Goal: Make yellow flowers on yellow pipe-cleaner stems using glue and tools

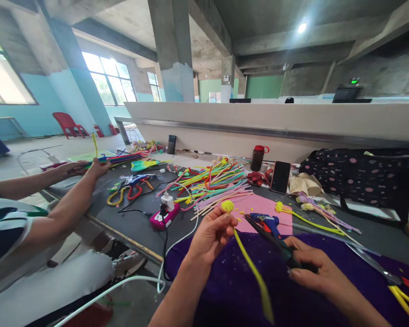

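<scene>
My left hand (213, 234) is closed in a pinch on a yellow pipe-cleaner flower, just below its fluffy round head (227, 207). The flower's long yellow stem (254, 268) hangs down over the dark purple cloth (231, 290). In my right hand (310, 265) are dark-handled scissors (271, 238). Their blades point left toward the flower, and the fingers wrap round the handles. Beyond the blades, a blue glue gun (264, 219) lies on a pink sheet (284, 218), with small yellow clippings scattered nearby.
Several coloured pipe cleaners (214, 181) are heaped mid-table. A magenta power strip (164, 218) with cables lies at left. Behind stand a red-capped bottle (258, 158), a phone (280, 177) and a patterned bag (364, 181). Another yellow flower (282, 207) lies right. A co-worker's hands (88, 168) hold pipe cleaners.
</scene>
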The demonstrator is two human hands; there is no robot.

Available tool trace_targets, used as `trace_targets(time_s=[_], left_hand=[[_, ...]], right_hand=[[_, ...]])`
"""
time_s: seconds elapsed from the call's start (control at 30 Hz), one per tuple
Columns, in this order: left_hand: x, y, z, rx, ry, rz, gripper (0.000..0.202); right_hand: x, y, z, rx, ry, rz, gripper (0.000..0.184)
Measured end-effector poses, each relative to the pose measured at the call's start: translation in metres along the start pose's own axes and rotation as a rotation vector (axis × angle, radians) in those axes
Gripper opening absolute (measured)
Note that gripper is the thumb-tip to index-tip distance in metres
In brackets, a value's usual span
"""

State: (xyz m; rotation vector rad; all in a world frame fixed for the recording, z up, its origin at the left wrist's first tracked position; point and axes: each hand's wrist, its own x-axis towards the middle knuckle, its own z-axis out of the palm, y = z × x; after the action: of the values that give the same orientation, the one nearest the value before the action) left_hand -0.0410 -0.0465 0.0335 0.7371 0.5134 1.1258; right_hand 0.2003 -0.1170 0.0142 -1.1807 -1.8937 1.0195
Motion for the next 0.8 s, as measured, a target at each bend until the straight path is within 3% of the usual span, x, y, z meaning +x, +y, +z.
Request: trace_targets(time_s=[0.13, 0.23, 0.5, 0.8], left_hand=[[-0.027, 0.023, 0.015, 0.114, -0.077, 0.029, 0.026], [-0.027, 0.024, 0.017, 0.185, -0.083, 0.035, 0.019], [0.011, -0.016, 0.006, 0.232, -0.029, 0.028, 0.022], [0.023, -0.045, -0.017, 0.289, 0.076, 0.117, 0.028]], right_hand=[[-0.003, -0.005, -0.001, 0.036, 0.049, -0.029, 0.035], [-0.003, -0.002, -0.002, 0.032, 0.047, -0.058, 0.036], [-0.005, -0.002, -0.002, -0.057, 0.104, -0.051, 0.029], [-0.001, 0.009, 0.001, -0.283, 0.113, -0.010, 0.025]])
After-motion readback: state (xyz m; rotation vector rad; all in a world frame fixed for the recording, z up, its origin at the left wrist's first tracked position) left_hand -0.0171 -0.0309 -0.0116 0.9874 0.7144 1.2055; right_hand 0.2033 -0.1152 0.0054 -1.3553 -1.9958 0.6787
